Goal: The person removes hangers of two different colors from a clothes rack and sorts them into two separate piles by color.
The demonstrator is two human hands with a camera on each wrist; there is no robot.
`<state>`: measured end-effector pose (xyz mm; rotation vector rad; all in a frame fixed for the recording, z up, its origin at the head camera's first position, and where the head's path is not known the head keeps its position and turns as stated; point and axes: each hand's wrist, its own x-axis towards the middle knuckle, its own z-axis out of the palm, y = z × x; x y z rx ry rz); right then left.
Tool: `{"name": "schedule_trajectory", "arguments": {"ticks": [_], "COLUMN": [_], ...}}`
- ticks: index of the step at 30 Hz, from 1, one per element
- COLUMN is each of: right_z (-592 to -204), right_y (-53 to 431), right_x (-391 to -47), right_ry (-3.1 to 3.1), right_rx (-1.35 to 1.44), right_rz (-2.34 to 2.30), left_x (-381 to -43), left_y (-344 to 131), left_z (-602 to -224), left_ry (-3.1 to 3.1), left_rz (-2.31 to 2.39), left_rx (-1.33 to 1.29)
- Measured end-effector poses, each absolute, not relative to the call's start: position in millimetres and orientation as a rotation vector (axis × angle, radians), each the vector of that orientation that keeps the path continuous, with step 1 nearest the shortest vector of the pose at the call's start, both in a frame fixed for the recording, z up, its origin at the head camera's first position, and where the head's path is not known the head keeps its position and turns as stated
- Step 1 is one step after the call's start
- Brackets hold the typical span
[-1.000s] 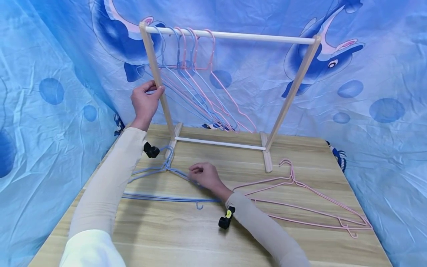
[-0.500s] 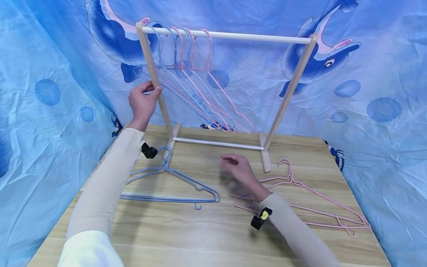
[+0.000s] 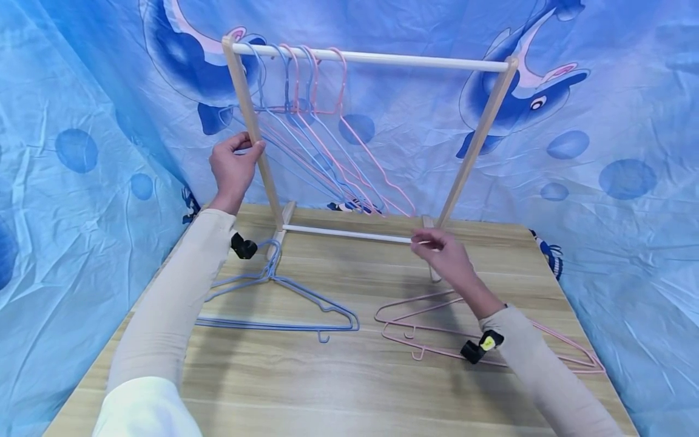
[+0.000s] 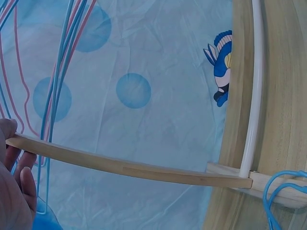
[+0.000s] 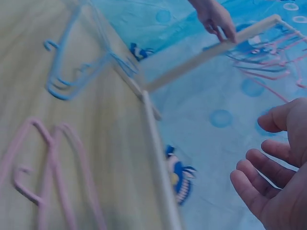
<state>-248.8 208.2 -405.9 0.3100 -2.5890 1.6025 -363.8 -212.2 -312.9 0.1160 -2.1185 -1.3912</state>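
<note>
Hangers [image 3: 284,328] and rack [image 3: 477,145]: no words I can read
Yellow patch [image 3: 488,343] (on the black wrist gadget [image 3: 472,352]): too small to tell

Head view: high, looking forward and down, whole rack [image 3: 415,59] plus table [image 3: 338,388] in frame. Left wrist view: close, turned sideways along left post [image 4: 129,170]. Right wrist view: tilted, farther off, facing left hand [image 5: 217,19]. Wrist views share that post and bottom bar [image 4: 257,72].

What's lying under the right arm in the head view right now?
Two pink hangers on the table. Their ends show on either side of the right arm; their middle parts, including any top hooks, are covered there.
</note>
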Motion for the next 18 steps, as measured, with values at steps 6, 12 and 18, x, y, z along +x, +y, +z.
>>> {"name": "schedule_trajectory", "arguments": {"ticks": [6,12,18], "right_z": [-371.0,-338.9,-311.8], "right_y": [215.5,208.0,189.9], "right_x": [-267.3,-281.5,-293.7], "right_ry": [-2.498,-2.424,-2.434], "right_rx": [0.292,0.297,0.315], "right_rz": [1.654,1.729,1.723], "left_x": [-364.4,-365.0,-364.7], "left_y": [-213.1,-213.9,-214.1], "left_z": [-314.2,-314.1,-313.0], "left_ry": [-2.128,-2.127,-2.124], "left_rz": [-1.371,-1.363,-1.380], "left_rx": [0.111,0.113,0.113]}}
